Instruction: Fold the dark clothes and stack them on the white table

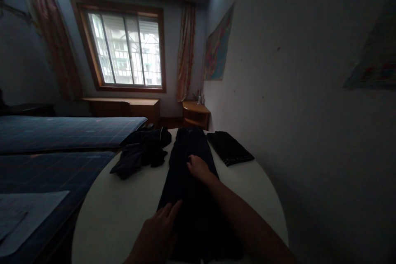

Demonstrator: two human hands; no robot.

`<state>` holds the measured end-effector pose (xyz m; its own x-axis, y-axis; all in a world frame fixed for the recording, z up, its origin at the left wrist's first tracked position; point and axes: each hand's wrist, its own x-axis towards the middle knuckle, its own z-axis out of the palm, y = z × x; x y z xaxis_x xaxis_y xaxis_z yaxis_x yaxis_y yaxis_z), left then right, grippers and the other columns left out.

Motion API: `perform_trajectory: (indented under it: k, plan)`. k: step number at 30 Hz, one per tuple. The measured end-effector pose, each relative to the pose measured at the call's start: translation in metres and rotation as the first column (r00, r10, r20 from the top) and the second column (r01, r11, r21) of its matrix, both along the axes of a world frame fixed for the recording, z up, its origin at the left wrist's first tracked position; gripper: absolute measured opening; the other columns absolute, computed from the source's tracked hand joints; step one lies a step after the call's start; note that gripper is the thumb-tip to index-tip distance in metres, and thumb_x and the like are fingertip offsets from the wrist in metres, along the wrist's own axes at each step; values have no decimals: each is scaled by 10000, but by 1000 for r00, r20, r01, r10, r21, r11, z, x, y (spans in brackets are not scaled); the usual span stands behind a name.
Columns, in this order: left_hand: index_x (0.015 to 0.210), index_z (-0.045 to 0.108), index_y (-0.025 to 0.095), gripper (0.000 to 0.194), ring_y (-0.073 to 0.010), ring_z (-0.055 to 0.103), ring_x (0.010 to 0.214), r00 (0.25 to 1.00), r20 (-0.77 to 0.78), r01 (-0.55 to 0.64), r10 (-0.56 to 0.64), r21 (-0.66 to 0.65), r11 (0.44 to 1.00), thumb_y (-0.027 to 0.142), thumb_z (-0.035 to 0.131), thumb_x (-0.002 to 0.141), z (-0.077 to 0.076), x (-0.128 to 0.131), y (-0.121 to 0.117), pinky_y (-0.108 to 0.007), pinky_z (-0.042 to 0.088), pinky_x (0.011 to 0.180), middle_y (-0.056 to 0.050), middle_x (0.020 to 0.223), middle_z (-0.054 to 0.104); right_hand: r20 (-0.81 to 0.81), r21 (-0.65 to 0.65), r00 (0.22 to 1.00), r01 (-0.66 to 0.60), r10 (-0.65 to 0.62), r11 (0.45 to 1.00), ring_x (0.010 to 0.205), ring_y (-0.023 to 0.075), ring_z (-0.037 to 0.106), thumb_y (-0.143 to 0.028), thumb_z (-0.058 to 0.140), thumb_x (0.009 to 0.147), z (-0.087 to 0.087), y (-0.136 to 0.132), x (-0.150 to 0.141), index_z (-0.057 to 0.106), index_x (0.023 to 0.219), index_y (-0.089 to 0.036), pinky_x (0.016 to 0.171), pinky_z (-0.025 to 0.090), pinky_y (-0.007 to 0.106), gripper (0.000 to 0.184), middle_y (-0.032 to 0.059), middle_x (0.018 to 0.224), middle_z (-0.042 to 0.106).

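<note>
Dark trousers [193, 198] lie lengthwise on a round white table [102, 210], with the waist end at the far side. My left hand [156, 229] rests by their near left edge, its fingers stretched out and apart over the cloth. Farther up, my right hand [198, 168] is on the middle of the trousers; its fingers are bent in and look closed on the fabric, though the dim light blurs the fingertips. The near end of the trousers fades into shadow between my arms.
A rumpled dark garment [142, 150] sits at the table's left, and a folded black garment [230, 147] at its right. Beds with plaid covers [62, 134] stand to the left, one bearing a white sheet [31, 214]. A wall [309, 132] rises close on the right.
</note>
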<state>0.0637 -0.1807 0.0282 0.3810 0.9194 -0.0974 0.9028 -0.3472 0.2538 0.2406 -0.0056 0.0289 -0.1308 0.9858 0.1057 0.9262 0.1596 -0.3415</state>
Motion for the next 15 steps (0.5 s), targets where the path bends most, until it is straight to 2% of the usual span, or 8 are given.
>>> perform_trajectory:
  k: [4, 9, 15]
  plan:
    - [1456, 430, 236, 718, -221, 577, 1221, 999, 1, 44, -44, 26, 999, 59, 504, 764, -15, -1, 6, -331, 479, 1003, -97, 1431, 536, 39, -20, 995, 97, -96, 995, 1099, 266, 645, -338, 484, 969, 5, 37, 1, 642, 1157, -147, 865, 469, 337, 311, 164, 1177, 678]
    - [1411, 487, 221, 724, -262, 617, 1173, 988, 11, 152, -155, 142, 978, 38, 531, 713, -49, -10, 17, -356, 545, 929, -117, 1350, 610, 52, -52, 982, 186, -183, 981, 1082, 276, 656, -423, 495, 956, 2, 64, -7, 672, 1101, -144, 862, 474, 355, 361, 180, 1145, 693]
    - [1468, 415, 304, 680, -242, 711, 948, 952, 1, 282, -306, 380, 881, 95, 539, 833, -88, -24, 25, -270, 604, 716, -105, 1197, 695, 26, -65, 964, 264, -263, 962, 1088, 269, 655, -389, 489, 955, -3, 85, -13, 669, 1100, -145, 872, 472, 352, 336, 175, 1149, 694]
